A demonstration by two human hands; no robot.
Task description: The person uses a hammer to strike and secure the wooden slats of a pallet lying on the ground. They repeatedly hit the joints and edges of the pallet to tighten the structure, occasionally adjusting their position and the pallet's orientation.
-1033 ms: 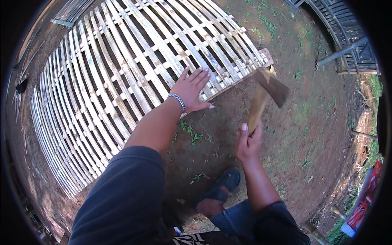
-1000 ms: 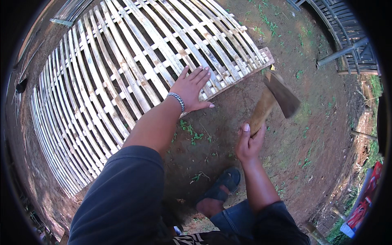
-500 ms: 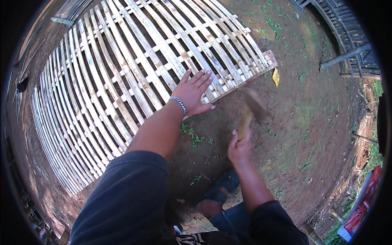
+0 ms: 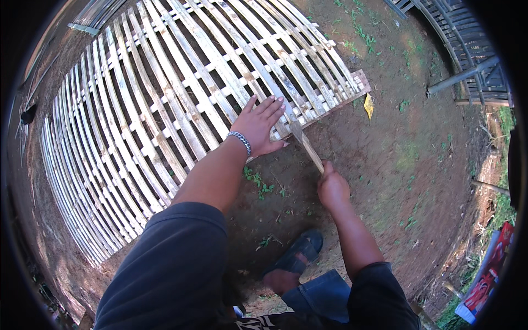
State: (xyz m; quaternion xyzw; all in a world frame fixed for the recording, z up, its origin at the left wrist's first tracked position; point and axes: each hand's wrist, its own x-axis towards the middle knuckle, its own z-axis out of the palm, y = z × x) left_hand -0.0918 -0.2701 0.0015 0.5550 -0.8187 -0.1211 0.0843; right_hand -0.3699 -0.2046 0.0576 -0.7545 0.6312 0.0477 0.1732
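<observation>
A large panel of pale bamboo slats (image 4: 165,104), crossed by thin battens, lies on the ground ahead of me. Flat on the slats near the panel's near right edge rests my left hand (image 4: 258,124), fingers stretched out and a chain bracelet on the wrist. My right hand (image 4: 333,188) is closed round the wooden handle of a hammer (image 4: 311,153). The hammer's head meets the end of a slat at the panel's edge, just right of my left hand; I cannot make out any nail there.
Brown soil with small weeds surrounds the panel. A yellow leaf (image 4: 369,106) lies by its right corner. Another slatted structure (image 4: 478,49) with a projecting pole stands at the upper right. My sandalled foot (image 4: 294,258) is below the hands. A red printed sheet (image 4: 487,275) lies far right.
My right hand has swung the hammer from a raised position, over the soil, forward and left onto the panel's edge. My left hand has stayed in place.
</observation>
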